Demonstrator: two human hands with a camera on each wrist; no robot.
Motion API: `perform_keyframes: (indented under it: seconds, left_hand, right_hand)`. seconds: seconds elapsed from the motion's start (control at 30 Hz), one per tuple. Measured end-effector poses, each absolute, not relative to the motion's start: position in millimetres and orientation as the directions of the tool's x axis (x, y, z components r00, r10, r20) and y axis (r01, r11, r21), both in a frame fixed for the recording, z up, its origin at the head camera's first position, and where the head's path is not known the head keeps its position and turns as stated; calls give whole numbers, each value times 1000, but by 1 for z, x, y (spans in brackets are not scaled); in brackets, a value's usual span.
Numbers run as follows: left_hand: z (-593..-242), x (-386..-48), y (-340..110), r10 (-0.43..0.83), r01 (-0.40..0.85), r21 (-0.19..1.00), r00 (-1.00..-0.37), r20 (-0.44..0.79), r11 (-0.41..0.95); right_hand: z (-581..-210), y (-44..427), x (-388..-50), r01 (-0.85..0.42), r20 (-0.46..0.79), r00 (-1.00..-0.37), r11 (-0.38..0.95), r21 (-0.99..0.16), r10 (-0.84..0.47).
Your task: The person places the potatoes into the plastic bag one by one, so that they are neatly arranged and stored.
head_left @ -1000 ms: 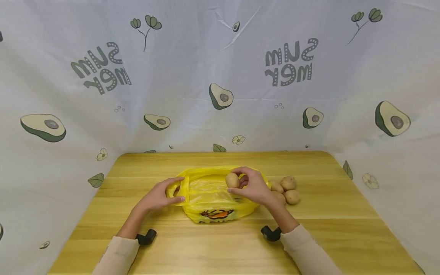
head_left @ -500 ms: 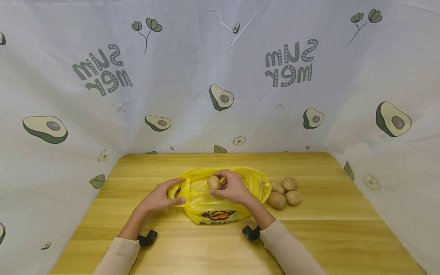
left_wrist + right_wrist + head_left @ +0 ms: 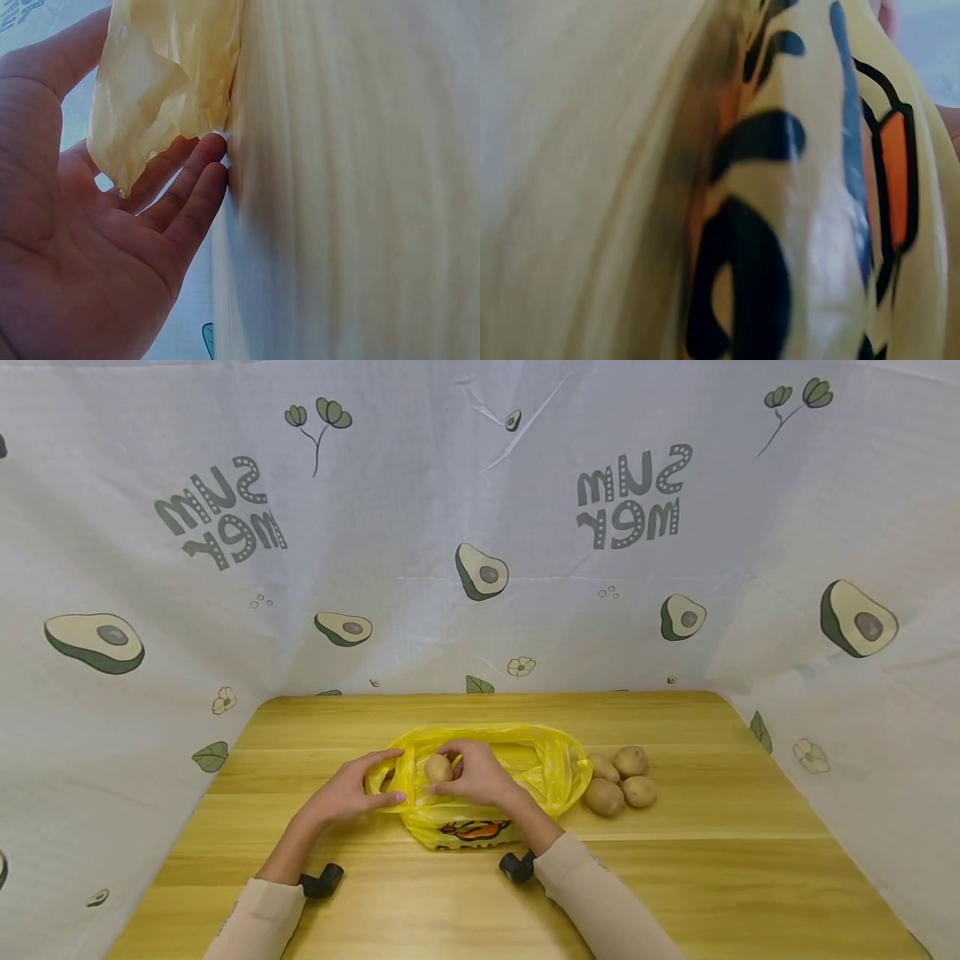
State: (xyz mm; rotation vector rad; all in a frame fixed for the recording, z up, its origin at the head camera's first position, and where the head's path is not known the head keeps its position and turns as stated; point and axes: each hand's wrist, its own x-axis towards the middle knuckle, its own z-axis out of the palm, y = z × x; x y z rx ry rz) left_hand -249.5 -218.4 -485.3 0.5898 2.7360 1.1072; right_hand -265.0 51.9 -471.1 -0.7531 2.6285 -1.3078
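A yellow plastic bag (image 3: 468,814) with printed black and orange marks lies on the table, its mouth spread upward. My left hand (image 3: 347,789) holds the bag's left handle end, thumb and forefinger apart at the rim. In the left wrist view, bag film (image 3: 161,82) hangs between the thumb and fingers (image 3: 196,202) of that hand. My right hand (image 3: 480,774) reaches into the bag's mouth and grips a potato (image 3: 438,768) near its left end. The right wrist view is filled by the bag's printed side (image 3: 817,187); most of the right hand is outside it.
Several loose potatoes (image 3: 604,797) sit close together just right of the bag, by its right handle (image 3: 581,777). The wooden table (image 3: 420,902) ends at a patterned cloth backdrop (image 3: 405,543) behind and at both sides.
My right hand has moved left across the bag's mouth with the potato, to near its left end. The bag's right handle now shows fully. My left hand has stayed nearly still.
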Motion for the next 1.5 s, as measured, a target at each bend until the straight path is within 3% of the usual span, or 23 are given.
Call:
perform_keyframes:
  seconds: [0.83, 1.5]
  left_hand:
    - [-485, -247, -216, 400, 296, 701, -916, 17, 649]
    - [-487, -246, -219, 401, 303, 692, -916, 21, 655]
  right_hand:
    - [-481, 34, -267, -347, 20, -870, 582, -735, -493]
    - [-473, 40, -261, -392, 49, -866, 614, -685, -498]
